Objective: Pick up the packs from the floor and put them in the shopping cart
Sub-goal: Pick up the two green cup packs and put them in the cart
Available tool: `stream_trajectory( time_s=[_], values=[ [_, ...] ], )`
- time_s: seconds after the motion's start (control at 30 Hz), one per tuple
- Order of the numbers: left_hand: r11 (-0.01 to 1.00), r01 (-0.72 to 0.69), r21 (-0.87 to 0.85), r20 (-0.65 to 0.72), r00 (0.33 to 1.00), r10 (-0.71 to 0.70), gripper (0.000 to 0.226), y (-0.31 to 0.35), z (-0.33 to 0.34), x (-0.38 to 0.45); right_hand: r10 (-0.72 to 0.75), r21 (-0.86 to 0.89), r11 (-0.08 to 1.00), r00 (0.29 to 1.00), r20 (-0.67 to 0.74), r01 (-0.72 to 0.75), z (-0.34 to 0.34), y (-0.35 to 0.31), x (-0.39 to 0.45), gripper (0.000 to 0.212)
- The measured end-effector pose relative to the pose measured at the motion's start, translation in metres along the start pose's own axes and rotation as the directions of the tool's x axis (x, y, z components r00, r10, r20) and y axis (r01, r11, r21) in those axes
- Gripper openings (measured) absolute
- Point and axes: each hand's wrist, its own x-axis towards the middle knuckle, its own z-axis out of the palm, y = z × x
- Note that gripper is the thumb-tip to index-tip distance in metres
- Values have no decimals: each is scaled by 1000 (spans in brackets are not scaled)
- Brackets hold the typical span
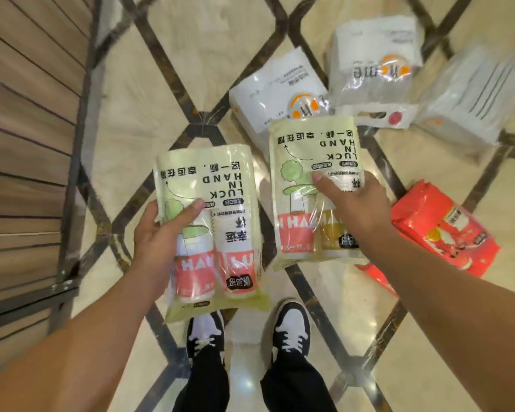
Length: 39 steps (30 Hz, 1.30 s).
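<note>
Standing lengthwise away from the person, with print upside down, a green pack point(211, 224) is gripped by the left hand point(158, 236), thumb on front, and a second green pack point(312, 188) is clasped by the right hand point(354, 203). Both are held above the floor point(149, 84), which is cream marble crossed by dark diagonal lines. White packs point(372, 69) and a red pack point(443, 227) are lying on it, and a wood-slat wall point(27, 144) is seen at the left.

Two pale-green plastic cup packs point(208, 203) point(312, 162), black lettering, coral bands. Three white wrapped packs point(275, 90), orange logos. Red-orange foil pack point(446, 230). Cream marble floor point(149, 93), dark diamond lines.
</note>
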Motion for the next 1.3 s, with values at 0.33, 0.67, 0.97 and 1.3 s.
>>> stream_trajectory(
  time_s=[0.33,0.67,0.97,1.3],
  values=[
    [937,-348,11,0,937,348,32,282,36,-132,-211,125,966,969,-126,227,-160,-248,-89,58],
    [745,-667,0,50,745,666,48,549,72,-360,-377,162,853,800,-467,496,-401,-477,-241,61],
    [540,-841,-27,261,516,816,53,693,108,-527,-411,41,773,548,-728,633,-564,-552,-405,61],
    [486,-842,-236,565,288,773,57,687,157,-674,-125,14,877,255,-959,480,-630,-477,-590,67]
  ],
)
